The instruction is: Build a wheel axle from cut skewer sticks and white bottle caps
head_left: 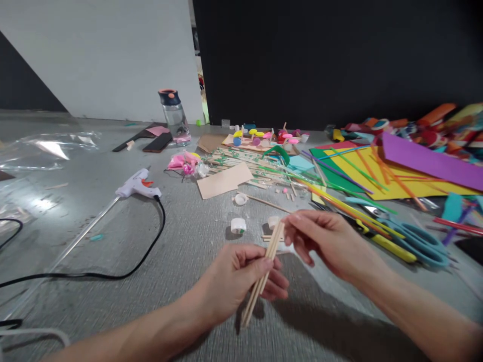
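My left hand (pixel 241 281) grips a small bundle of thin wooden sticks (pixel 263 274), held tilted over the grey floor. My right hand (pixel 320 241) pinches the upper ends of the same sticks with thumb and fingers. Just beyond the hands lie two white bottle caps (pixel 238 225) and a few loose short sticks (pixel 269 237).
A white glue gun (pixel 138 186) with a black cord (pixel 151 246) lies to the left. Blue scissors (pixel 418 241), a yellow cutter (pixel 388 243), coloured paper sheets (pixel 396 176), straws and a pile of sticks (pixel 241 163) spread right and ahead. A water bottle (pixel 174 116) stands at the back.
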`<state>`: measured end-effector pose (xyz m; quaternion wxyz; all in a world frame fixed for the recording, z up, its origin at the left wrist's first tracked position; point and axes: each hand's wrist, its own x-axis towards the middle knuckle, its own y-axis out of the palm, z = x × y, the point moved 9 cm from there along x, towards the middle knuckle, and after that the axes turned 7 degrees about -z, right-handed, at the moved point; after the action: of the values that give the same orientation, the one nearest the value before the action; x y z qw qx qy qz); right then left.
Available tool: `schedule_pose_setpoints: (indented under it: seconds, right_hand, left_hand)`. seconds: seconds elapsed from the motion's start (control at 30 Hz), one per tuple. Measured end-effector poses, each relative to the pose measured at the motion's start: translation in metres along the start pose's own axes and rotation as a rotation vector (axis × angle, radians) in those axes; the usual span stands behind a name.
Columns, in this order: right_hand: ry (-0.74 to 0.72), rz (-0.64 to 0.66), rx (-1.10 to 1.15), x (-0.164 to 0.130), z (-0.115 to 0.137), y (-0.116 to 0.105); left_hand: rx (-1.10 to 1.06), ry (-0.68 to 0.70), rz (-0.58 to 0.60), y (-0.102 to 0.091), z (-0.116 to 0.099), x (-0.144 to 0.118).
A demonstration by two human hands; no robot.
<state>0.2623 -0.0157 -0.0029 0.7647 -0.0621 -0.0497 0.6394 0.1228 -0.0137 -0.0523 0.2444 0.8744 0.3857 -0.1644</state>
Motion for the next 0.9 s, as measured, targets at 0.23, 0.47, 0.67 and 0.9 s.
schedule_pose_setpoints:
  seconds: [0.23, 0.47, 0.67, 0.9]
  right_hand:
    - [-0.137, 0.193, -0.430, -0.011, 0.005, 0.008]
    - [0.160, 0.124, 0.082, -0.021, -0.022, 0.037]
    - [0.158, 0.139, 0.090, -0.024, -0.014, 0.039]
    - [0.088, 0.290, -0.261, -0.032, -0.002, 0.039]
  left_hand:
    - [0.032, -0.072, -0.007, -0.005, 0.007, 0.001]
    - [0.034, -0.018, 0.084, 0.006, 0.006, 0.000]
    - [0.192, 0.090, 0.130, 0.008, 0.000, -0.003]
    - [0.432, 0.471, -0.161, -0.015, -0.059, -0.018]
